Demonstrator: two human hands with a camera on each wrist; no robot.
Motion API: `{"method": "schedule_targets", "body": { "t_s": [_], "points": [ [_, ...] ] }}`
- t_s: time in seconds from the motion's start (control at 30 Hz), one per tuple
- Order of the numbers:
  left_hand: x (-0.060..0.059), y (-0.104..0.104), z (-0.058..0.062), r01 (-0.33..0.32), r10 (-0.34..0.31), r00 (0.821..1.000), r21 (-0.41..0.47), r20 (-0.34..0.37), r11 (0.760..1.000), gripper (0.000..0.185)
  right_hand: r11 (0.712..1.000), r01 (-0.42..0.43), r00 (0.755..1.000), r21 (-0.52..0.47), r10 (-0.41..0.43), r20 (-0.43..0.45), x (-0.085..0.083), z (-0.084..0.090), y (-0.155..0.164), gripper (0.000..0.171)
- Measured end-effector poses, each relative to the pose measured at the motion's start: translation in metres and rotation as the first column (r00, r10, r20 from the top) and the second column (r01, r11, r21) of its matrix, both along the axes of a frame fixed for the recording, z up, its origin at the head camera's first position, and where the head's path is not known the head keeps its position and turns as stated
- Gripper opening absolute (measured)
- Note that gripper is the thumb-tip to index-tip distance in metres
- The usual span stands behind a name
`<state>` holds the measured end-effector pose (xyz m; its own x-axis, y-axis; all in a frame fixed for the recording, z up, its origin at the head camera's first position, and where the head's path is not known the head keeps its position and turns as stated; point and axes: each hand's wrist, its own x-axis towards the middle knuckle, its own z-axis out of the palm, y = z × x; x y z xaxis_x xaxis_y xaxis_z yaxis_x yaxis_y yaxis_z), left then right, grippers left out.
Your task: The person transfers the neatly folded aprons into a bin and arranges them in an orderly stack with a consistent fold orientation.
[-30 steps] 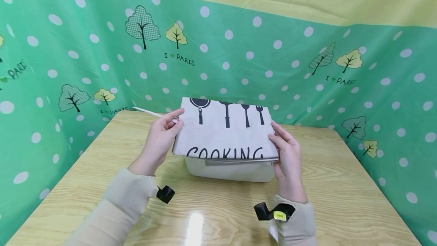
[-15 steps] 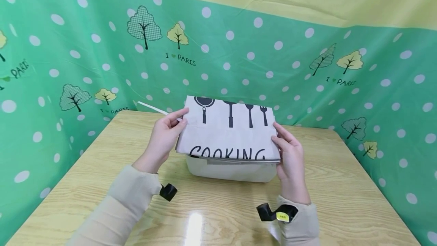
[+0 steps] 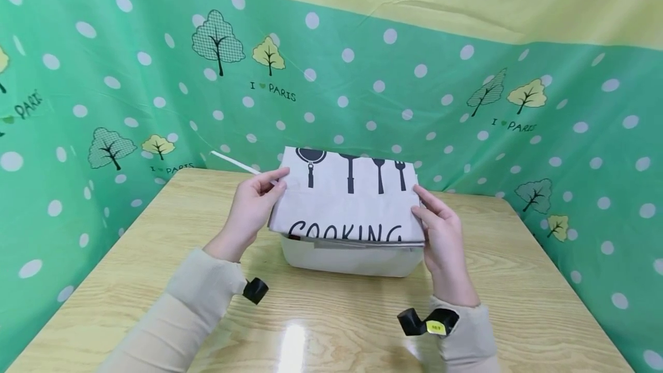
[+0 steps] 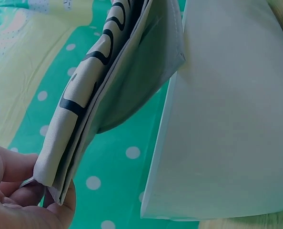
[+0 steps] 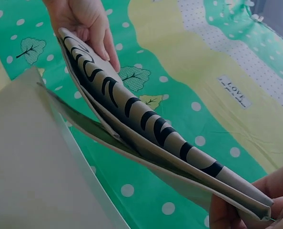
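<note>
A folded white cloth apron (image 3: 347,206) printed with dark kitchen utensils and the word COOKING is held over a white open-topped bin (image 3: 352,261). My left hand (image 3: 248,203) pinches its left edge between thumb and fingers, and a thin white strap (image 3: 233,161) sticks out past that hand. At the right edge, my right hand (image 3: 444,235) grips the cloth the same way. The left wrist view shows the fold layers (image 4: 79,138) stacked, with a loose grey-green flap (image 4: 141,76) hanging near the bin's rim. The bin's inside is hidden.
The bin stands on a light wooden table (image 3: 518,304). A green and yellow curtain (image 3: 342,73) with dots and trees encloses the table's back and sides. Black straps (image 3: 255,290) sit at both sleeve cuffs.
Both hands and the apron have shifted slightly right over the bin. The left strap end points up a little more. Both hands keep their hold.
</note>
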<state>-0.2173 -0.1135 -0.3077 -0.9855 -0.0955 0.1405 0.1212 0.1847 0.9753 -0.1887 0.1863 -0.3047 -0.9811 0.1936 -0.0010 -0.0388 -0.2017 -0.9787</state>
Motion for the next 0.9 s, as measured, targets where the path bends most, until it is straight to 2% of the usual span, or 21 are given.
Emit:
{"method": "schedule_targets", "body": {
  "t_s": [0.43,0.9],
  "points": [
    [-0.006,0.002,0.0,0.005,-0.006,1.0,-0.069,-0.01,0.998,0.035,0.979,-0.04,0.998,0.198,0.029,0.056,-0.005,0.006,0.008,0.051],
    [-0.012,0.005,-0.005,0.001,-0.001,1.0,-0.109,-0.002,0.994,0.035,0.952,-0.04,0.996,0.303,0.015,0.083,-0.011,0.004,0.013,0.051]
  ]
}}
